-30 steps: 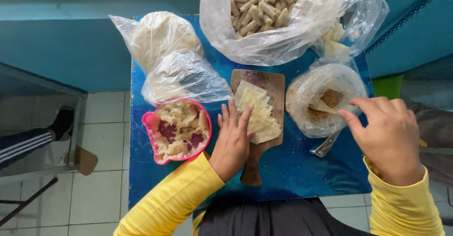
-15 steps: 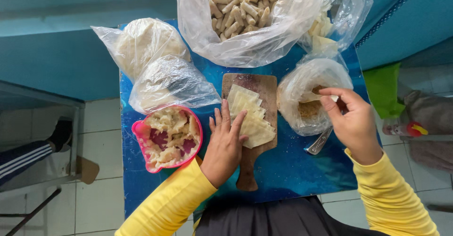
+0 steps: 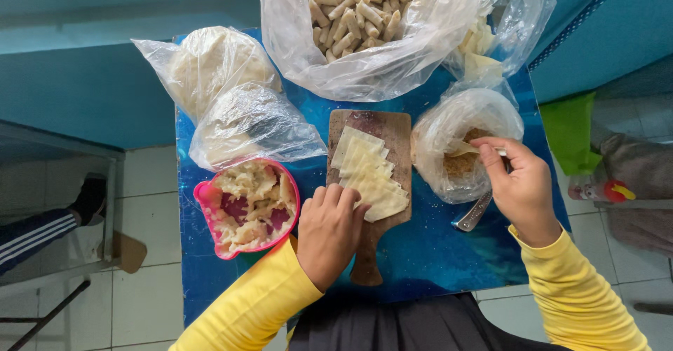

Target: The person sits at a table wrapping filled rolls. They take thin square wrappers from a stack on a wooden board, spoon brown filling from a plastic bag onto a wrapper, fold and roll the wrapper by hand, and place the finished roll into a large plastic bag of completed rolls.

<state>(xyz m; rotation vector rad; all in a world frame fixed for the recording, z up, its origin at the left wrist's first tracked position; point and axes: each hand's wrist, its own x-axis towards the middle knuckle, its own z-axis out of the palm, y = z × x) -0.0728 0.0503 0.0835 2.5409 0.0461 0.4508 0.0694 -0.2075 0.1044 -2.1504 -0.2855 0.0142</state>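
A wooden cutting board (image 3: 384,123) lies in the middle of a small blue table (image 3: 434,253), with several pale dough sheets (image 3: 368,172) fanned out on it. My left hand (image 3: 329,232) rests on the near edge of the dough sheets, fingers curled down onto them. My right hand (image 3: 519,186) is at the mouth of a small plastic bag of brown filling (image 3: 459,162), pinching a thin pale utensil (image 3: 464,148) that dips into the filling. A metal tool (image 3: 473,214) lies on the table just under that hand.
A pink bowl (image 3: 210,200) of pale scraps sits left of the board. Two tied plastic bags of dough (image 3: 231,98) lie behind it. A large open bag of rolled pieces (image 3: 357,21) fills the back. Another person's leg and shoe (image 3: 63,214) show at the left on the tiled floor.
My right hand has moved in from the right and now reaches into the filling bag. My left hand's fingers have curled down on the dough sheets. The camera view shifted slightly.
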